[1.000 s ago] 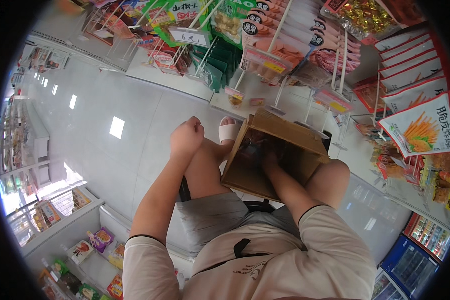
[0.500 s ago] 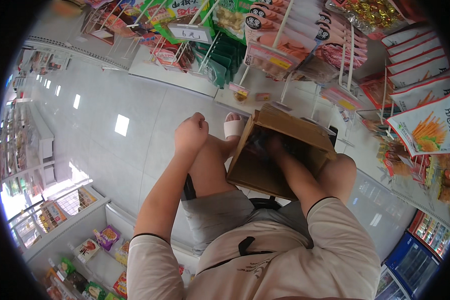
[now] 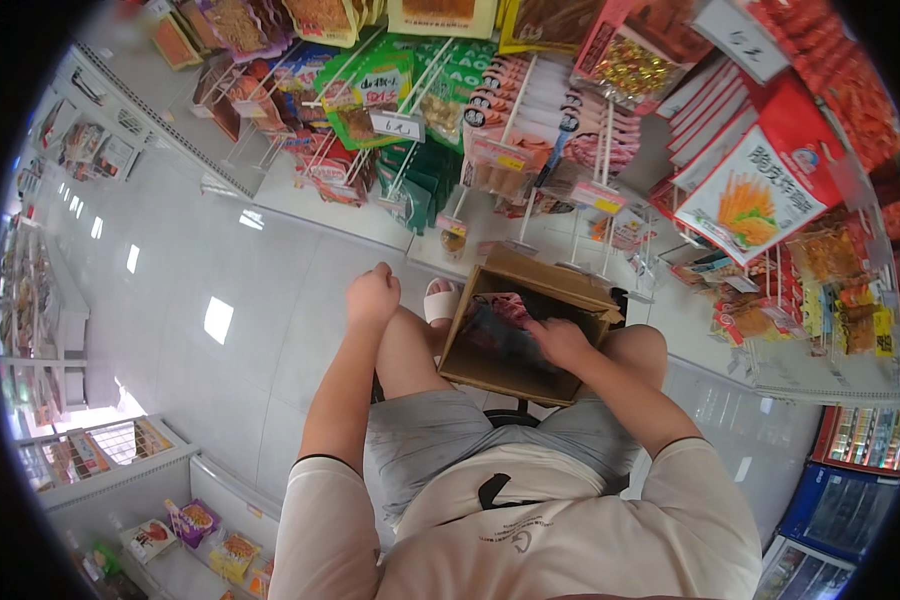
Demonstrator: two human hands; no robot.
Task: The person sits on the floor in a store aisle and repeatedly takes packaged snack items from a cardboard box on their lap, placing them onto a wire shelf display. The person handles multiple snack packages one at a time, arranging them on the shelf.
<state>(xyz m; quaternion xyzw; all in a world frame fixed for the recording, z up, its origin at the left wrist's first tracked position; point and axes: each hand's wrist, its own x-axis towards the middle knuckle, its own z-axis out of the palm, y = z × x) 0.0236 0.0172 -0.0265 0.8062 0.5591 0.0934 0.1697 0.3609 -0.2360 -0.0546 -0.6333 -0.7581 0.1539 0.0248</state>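
Note:
An open brown cardboard box (image 3: 545, 277) stands tilted between my knees. Inside it, my right hand (image 3: 560, 343) is closed on a pink-and-red snack packet (image 3: 508, 307), near the box's opening. Dark, clear-wrapped contents lie deeper in the box, too shadowed to make out. My left hand (image 3: 374, 293) is curled into a fist above my left knee, with nothing visible in it.
In front is a shelf rack with hanging snack packets: green bags (image 3: 370, 95), pink packets (image 3: 500, 120) and a white-and-red bag (image 3: 755, 190). Hook rods and price tags (image 3: 397, 125) stick out toward me. A low display bin (image 3: 185, 460) stands behind on the left; blue fridges (image 3: 830, 510) are at right.
My right hand has come up from deep in the box, bringing the snack packet into sight. My left hand stays curled by the knee. The view has shifted, showing more of the rack.

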